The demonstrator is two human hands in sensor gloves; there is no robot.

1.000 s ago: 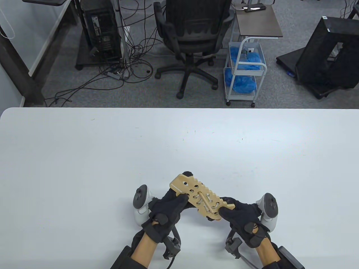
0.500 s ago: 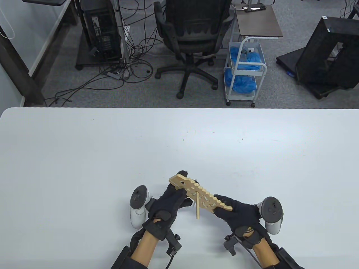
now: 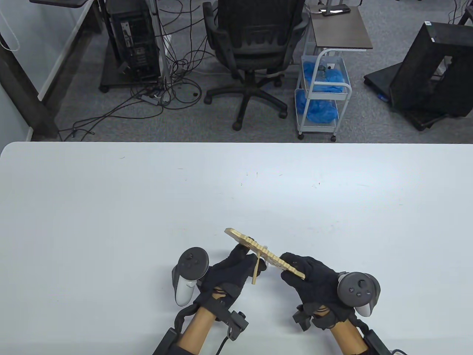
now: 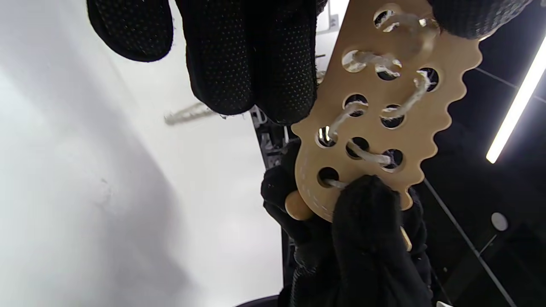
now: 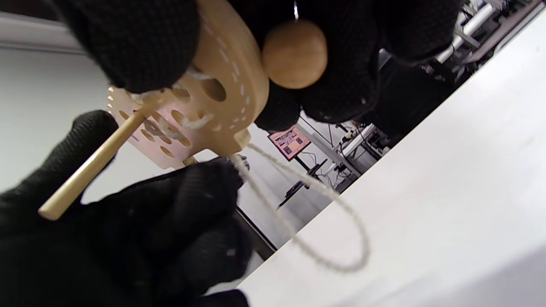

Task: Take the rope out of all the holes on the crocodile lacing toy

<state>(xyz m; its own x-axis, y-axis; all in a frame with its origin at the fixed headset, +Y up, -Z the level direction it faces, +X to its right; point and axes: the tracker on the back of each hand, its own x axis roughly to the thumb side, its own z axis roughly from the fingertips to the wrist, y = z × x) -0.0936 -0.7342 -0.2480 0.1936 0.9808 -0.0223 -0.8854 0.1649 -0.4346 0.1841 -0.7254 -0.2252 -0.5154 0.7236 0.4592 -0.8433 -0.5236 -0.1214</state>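
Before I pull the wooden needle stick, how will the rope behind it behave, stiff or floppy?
Probably floppy: in the right wrist view the rope sags in a loose loop below the crocodile board. It looks fuzzy and twisted where it zigzags between holes, so it may drag rather than slide. The wooden stick seems rigid, juts straight out, and should lead cleanly.

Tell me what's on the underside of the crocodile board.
White rope zigzags between holes on the crocodile board. A wooden bead sits by the right hand. Gloved fingers hide both ends.
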